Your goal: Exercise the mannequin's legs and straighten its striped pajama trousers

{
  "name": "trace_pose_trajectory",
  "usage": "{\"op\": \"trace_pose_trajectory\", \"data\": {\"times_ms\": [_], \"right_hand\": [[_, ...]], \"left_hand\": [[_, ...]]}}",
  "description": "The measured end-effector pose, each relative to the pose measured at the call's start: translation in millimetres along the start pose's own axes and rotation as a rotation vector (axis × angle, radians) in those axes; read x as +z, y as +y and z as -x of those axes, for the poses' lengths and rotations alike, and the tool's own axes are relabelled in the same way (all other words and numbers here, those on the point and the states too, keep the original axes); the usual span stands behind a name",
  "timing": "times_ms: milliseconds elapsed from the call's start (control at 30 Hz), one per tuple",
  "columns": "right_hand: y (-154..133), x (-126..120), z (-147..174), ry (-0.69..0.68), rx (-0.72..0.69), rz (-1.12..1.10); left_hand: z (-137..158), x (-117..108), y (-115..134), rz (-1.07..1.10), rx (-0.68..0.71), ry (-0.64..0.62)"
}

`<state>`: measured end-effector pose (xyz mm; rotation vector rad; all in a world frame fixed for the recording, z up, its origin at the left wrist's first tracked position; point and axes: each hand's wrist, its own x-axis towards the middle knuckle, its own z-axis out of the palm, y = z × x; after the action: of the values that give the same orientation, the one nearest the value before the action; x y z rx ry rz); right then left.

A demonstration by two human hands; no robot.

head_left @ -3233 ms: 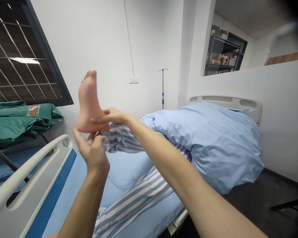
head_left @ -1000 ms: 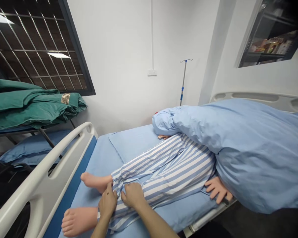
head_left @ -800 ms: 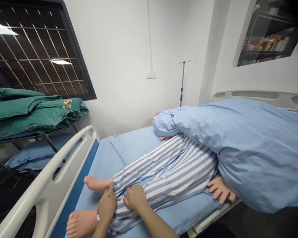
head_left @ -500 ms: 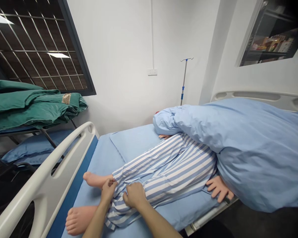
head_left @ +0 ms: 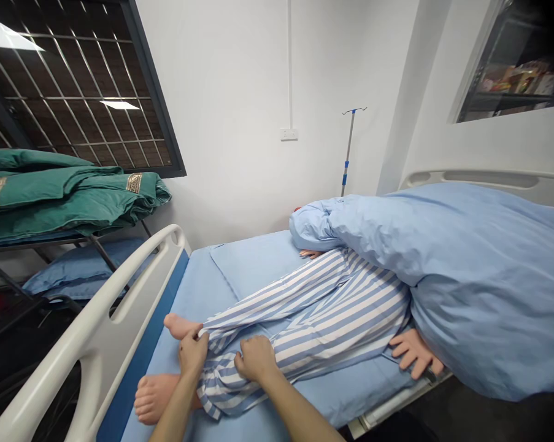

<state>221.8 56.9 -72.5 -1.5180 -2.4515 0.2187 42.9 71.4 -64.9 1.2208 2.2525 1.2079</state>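
A manikin lies on the bed in blue-and-white striped pajama trousers [head_left: 345, 313]. My left hand [head_left: 194, 353] pinches the cuff of the far trouser leg, beside the manikin's far foot [head_left: 180, 326]. Closer to the knee, my right hand [head_left: 257, 358] rests on the near trouser leg with curled fingers, gripping its cloth. That leg is bunched in folds around the shin. The manikin's near foot [head_left: 154, 398] is bare, partly behind my left forearm. A light blue quilt [head_left: 470, 264] covers its upper body, leaving a hand [head_left: 415, 353] showing.
A white footboard [head_left: 78, 337] borders the bed on the left. Blue sheeting [head_left: 258, 264] covers the mattress. Behind stands an IV pole [head_left: 348, 153] by the wall. Green folded bedding [head_left: 74, 196] lies on a neighbouring bed under a barred window [head_left: 88, 92].
My left hand has drawn the far trouser cuff toward the foot, so less of the ankle shows. My right hand stays on the near leg. The view has shifted slightly.
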Motion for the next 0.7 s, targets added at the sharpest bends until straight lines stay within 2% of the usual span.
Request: {"op": "trace_pose_trajectory", "data": {"times_ms": [100,167,233,300,367,500,567,700], "right_hand": [[-0.1,-1.0,1.3,0.005,-0.005,0.016],[0.2,-0.3,1.6,0.01,-0.01,0.024],[0.8,0.9,1.6,0.019,-0.015,0.025],[1.5,1.8,1.3,0.024,-0.017,0.024],[1.9,1.9,1.4,0.023,-0.018,0.028],[0.7,1.6,4.2,0.021,-0.038,0.046],[-0.3,2.2,6.8,0.033,-0.062,0.054],[-0.4,1.7,10.2,0.013,-0.101,0.046]], "left_hand": [[14.0,-2.7,13.1,-0.108,0.079,0.026],[31.1,-5.5,16.7,-0.072,0.158,0.067],[54.4,-9.8,9.4,0.02,0.195,0.102],[81.9,-14.0,-11.5,0.143,0.155,0.136],[109.1,-16.7,-42.2,0.272,0.011,0.17],[142.4,-17.1,-96.6,0.683,-0.482,0.252],[144.3,-16.9,-105.3,0.938,-0.599,0.246],[133.0,-17.5,-95.4,1.264,-0.694,0.103]]}}
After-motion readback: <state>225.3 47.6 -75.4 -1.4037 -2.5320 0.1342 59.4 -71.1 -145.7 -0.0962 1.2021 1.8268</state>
